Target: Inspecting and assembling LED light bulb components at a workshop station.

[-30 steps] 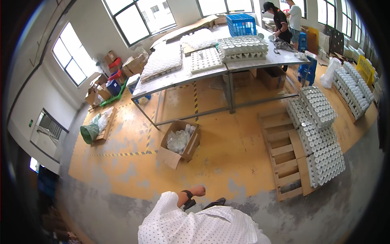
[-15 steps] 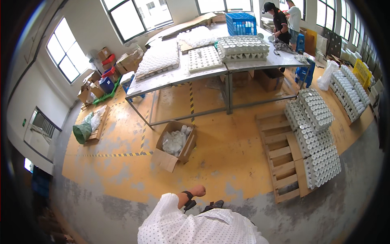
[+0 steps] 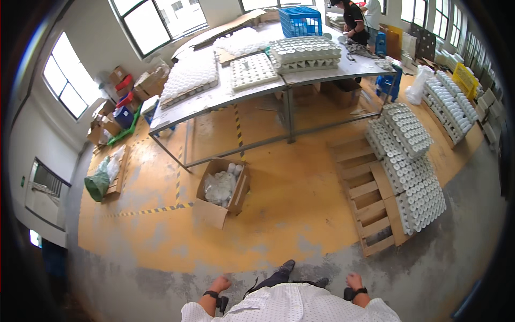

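Left hand: my left hand [image 3: 221, 283] hangs low at my side, fingers loosely curled in; I see nothing in its hold.
Right hand: my right hand [image 3: 354, 281] is at my other side, also loosely curled, with nothing visible in it.
Wrists: a dark band [image 3: 220, 304] wraps my left wrist, and another dark band [image 3: 356, 293] my right.
Cardboard box: the open box [image 3: 240, 192] sits on the yellow floor [image 3: 284, 225], straight ahead of my left hand and well apart from it, one flap folded out toward me.
In the box: clear plastic and white pieces [image 3: 219, 188], too jumbled to tell one by one.
Pallet: the wooden pallet [image 3: 375, 227] lies ahead of my right hand, well apart, its near slats bare.
White cups: trays of cups [image 3: 421, 206] cover the pallet's right side, stacked higher toward the far end.
Counter: beyond the box stands a long counter [image 3: 359, 65], bearing more white trays [image 3: 304, 52] and a blue crate [image 3: 301, 22].
Far end: a person in black [image 3: 352, 21] stands behind the counter.
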`<state>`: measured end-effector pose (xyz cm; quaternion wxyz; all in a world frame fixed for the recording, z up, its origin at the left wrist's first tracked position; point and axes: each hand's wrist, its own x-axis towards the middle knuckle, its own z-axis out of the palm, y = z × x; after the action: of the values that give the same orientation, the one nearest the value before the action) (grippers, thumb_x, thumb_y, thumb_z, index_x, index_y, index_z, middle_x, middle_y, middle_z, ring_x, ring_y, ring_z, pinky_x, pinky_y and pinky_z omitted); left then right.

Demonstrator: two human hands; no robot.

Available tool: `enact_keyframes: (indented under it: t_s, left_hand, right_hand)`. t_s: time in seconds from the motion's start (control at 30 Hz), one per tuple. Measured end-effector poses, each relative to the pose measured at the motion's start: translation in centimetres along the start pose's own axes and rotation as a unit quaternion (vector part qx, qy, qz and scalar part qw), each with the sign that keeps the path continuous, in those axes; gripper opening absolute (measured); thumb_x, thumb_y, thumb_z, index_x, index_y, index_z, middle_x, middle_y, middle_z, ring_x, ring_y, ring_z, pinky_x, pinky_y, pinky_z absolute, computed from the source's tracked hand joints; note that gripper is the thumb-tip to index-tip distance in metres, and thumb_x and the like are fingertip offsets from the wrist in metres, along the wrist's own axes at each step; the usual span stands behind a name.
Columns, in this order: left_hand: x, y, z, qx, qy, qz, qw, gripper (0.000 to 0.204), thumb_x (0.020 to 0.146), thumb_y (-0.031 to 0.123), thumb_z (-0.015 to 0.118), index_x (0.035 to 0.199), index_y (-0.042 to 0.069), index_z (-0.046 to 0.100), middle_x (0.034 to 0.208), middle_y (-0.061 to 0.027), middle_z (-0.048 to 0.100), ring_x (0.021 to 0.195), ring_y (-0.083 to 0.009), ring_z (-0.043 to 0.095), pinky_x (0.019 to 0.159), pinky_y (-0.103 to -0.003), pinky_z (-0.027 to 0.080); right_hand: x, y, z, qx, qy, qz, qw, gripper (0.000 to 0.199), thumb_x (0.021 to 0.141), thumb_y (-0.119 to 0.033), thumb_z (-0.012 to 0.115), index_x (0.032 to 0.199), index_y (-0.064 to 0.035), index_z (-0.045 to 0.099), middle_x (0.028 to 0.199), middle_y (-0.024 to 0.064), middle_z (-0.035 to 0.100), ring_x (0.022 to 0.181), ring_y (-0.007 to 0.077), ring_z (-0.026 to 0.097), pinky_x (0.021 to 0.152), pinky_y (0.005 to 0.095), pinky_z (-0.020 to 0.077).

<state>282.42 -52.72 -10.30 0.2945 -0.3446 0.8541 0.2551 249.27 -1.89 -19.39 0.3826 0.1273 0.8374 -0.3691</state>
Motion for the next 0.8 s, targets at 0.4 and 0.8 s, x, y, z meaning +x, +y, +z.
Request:
enact_keyframes:
  t_s: [0.4, 0.8]
  left_hand:
    - [-0.5, 5.8, 2.6, -0.139, 0.027, -0.045, 0.989, 0.032, 0.073, 0.033, 0.053, 0.092, 0.011, 0.066, 0.094, -0.0154, 0.063, 0.09, -0.0331, 0.059, 0.081, -0.04, 0.047]
    - [-2.0, -12.2, 6.3, -0.151, 0.032, -0.128, 0.98, 0.032, 0.071, 0.031, 0.052, 0.088, 0.009, 0.066, 0.092, -0.017, 0.062, 0.088, -0.0363, 0.058, 0.079, -0.044, 0.046]
  right_hand:
    - [-0.9, -5.4, -2.3, -0.233, -0.01, -0.184, 0.955, 0.032, 0.071, -0.023, 0.059, 0.094, -0.0014, 0.064, 0.091, 0.0198, 0.063, 0.088, 0.0308, 0.061, 0.077, 0.0354, 0.0477]
    - [2.3, -10.0, 5.8, -0.589, -0.134, -0.289, 0.742, 0.024, 0.064, -0.023, 0.057, 0.079, -0.0065, 0.066, 0.084, 0.0168, 0.064, 0.079, 0.0343, 0.061, 0.073, 0.0416, 0.0491]
